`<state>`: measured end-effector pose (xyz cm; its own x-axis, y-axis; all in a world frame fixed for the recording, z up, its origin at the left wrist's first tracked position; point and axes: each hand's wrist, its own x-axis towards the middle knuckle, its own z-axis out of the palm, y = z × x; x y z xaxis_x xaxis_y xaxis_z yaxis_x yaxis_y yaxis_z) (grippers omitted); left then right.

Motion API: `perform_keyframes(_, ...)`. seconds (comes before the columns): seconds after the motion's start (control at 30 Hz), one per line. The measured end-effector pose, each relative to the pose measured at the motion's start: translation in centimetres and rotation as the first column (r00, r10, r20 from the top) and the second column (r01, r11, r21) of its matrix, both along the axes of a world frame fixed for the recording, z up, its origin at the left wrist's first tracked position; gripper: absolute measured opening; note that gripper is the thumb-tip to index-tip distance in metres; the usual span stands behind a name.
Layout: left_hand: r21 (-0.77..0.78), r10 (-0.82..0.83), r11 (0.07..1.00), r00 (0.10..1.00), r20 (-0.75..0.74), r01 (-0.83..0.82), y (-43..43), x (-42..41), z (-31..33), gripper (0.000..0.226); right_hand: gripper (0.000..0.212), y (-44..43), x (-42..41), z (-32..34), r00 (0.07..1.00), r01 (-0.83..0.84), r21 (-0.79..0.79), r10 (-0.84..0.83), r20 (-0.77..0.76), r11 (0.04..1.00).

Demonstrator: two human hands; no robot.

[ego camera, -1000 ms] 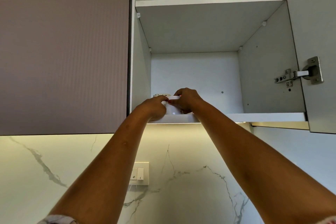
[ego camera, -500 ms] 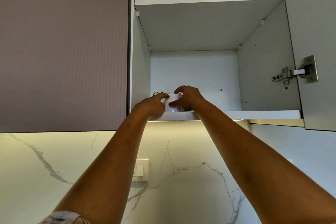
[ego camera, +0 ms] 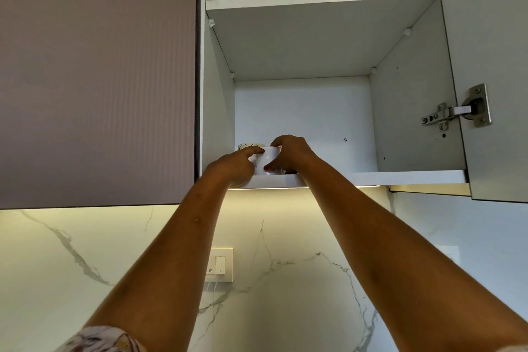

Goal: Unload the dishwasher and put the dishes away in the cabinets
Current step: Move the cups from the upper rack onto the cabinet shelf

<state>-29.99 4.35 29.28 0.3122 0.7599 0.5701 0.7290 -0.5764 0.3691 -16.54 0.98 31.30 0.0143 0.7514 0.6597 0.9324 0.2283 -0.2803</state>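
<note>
left hand point(ego camera: 236, 165), right hand point(ego camera: 289, 151) holding white cup point(ego camera: 270, 156), on cabinet shelf point(ego camera: 400, 177)

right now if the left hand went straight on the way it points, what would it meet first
The white cup, which the left hand touches. Pushed on, that cup would probably meet the patterned cup behind it, though depth is unclear.

Grey-veined white marble backsplash point(ego camera: 57, 280) glows under a warm under-cabinet light strip point(ego camera: 368, 186); a beige switch plate point(ego camera: 218, 264) sits on it. Upper left, a closed ribbed mauve cabinet door point(ego camera: 97, 80).
</note>
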Motion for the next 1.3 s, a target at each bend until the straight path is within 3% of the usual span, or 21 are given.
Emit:
perform_keyframes(0.3,0.064,0.031,0.997,0.999,0.038,-0.033,-0.9,0.0,-0.2,0.045,0.066,-0.8,0.5,0.2,0.999,0.049,0.013,-0.049,0.020,0.999)
perform_keyframes(0.47,0.341,0.112,0.926,0.981,0.160,-0.161,-3.0,0.3,-1.7,0.036,0.050,-3.5,1.6,-1.5,0.999,0.033,0.140,-0.028,-0.043,0.990)
perform_keyframes(0.6,0.517,-0.030,0.848,0.963,0.268,-0.118,-4.0,1.4,-4.7,0.033,0.039,-5.9,2.2,-4.5,0.981,-0.076,0.329,0.129,-0.144,0.941)
perform_keyframes(0.73,0.588,-0.130,0.805,0.943,0.306,-0.080,-6.6,4.6,-9.5,0.037,0.032,-8.5,2.7,-9.2,0.956,-0.108,0.433,0.213,-0.202,0.895)
perform_keyframes(0.87,0.557,-0.156,0.829,0.937,0.312,-0.047,-10.1,7.7,-14.1,0.044,0.036,-10.6,4.0,-14.7,0.941,-0.123,0.418,0.240,-0.240,0.900)
perform_keyframes(1.1,0.264,-0.105,0.964,0.944,0.314,0.019,-16.0,11.6,-24.2,0.044,0.037,-15.8,8.3,-24.1,0.977,0.016,0.140,0.014,-0.214,0.990)
perform_keyframes(1.3,0.097,-0.197,0.979,0.953,0.229,0.180,-22.8,13.9,-32.5,0.049,0.041,-23.5,11.1,-31.5,0.956,0.168,-0.046,-0.174,-0.236,0.985)
